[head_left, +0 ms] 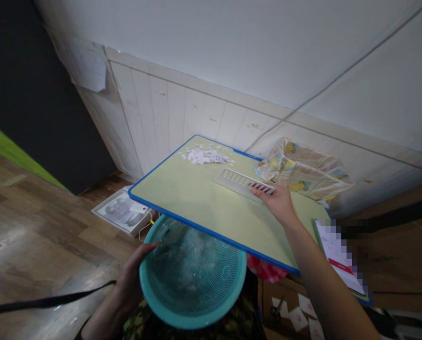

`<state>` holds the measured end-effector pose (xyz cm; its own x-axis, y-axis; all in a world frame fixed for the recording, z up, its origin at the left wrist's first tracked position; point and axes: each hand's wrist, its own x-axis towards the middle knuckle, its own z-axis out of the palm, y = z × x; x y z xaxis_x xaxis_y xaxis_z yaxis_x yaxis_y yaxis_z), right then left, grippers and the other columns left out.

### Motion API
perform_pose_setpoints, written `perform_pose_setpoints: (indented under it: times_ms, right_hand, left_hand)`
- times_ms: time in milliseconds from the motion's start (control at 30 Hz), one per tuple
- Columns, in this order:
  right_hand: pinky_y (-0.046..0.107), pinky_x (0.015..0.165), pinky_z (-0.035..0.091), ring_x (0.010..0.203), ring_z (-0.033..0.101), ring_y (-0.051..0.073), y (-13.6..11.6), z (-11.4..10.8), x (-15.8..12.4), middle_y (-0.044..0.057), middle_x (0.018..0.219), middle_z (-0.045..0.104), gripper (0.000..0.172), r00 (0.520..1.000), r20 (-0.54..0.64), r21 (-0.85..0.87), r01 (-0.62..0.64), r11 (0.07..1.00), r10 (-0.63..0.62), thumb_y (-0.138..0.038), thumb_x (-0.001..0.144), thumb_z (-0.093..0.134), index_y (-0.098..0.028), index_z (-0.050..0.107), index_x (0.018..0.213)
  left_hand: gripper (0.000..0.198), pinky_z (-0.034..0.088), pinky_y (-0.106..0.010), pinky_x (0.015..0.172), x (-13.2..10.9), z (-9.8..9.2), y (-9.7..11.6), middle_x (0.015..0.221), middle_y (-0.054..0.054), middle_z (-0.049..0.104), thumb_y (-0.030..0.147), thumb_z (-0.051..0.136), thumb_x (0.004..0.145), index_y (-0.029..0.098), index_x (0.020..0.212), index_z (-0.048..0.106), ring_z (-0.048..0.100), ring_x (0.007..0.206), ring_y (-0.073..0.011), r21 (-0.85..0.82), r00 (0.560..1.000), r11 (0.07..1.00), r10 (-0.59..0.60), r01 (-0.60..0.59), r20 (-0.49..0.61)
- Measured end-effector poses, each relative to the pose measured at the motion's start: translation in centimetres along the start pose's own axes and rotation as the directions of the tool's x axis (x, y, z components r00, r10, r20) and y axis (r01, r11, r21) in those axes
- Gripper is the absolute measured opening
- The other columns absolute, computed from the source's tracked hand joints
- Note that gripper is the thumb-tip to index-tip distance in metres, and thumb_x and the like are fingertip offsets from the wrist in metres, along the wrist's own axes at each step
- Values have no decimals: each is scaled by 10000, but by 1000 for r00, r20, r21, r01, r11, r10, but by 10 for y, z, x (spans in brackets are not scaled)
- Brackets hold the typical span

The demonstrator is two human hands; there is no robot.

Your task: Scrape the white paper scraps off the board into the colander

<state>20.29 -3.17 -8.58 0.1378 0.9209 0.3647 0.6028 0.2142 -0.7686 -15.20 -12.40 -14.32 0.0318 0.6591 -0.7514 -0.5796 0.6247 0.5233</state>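
My left hand grips the left rim of a teal plastic basket below the table's front edge. Clear or whitish material lies inside it; I cannot make out what it is. My right hand is closed on the right end of a white slotted tray, held over the pale green tabletop with its blue edge. Toward the back left of the tabletop is a heap of small white pieces.
A patterned cloth lies at the table's back right, near papers. An open white box sits on the floor at left. Scissors and cards lie at lower right. Behind the table stands a panelled wall.
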Motion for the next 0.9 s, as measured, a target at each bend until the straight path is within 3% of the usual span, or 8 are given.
perform_pose_setpoints:
  times_ms: [200,433,667,900]
  right_hand:
    - [293,562,503,665,685,219,2,-5,-2,64,779,782,358,998,70,12,9,1000,-9,-488,726,779,-163,813,872]
    - [306,577,505,657,686,221,10,-9,1,66,784,786,345,999,-39,-7,-10,1000,10,-468,725,786,-168,814,894]
    - [303,588,515,694,699,231,5,-8,-2,67,797,785,354,997,77,13,5,1000,-6,-480,735,783,-162,814,887]
    - [297,591,517,676,700,220,11,-14,-1,66,779,786,319,999,-41,-44,3,999,-5,-453,748,780,-164,814,879]
  left_hand:
    - [190,603,-329,576,2,-3,0,683,-149,712,127,562,913,51,794,690,690,564,-250,-15,999,1000,-21,22,24]
    - [230,602,-341,553,-4,2,2,660,-165,702,109,553,910,59,721,673,685,546,-268,-54,1000,998,-28,28,-7]
    - [234,616,-355,593,-4,1,3,684,-179,709,108,544,922,10,785,705,696,570,-273,-25,1000,1000,-18,18,-5]
    - [214,625,-410,701,-2,-1,1,730,-181,723,113,533,927,25,815,693,720,648,-293,-8,1000,1000,-4,4,14]
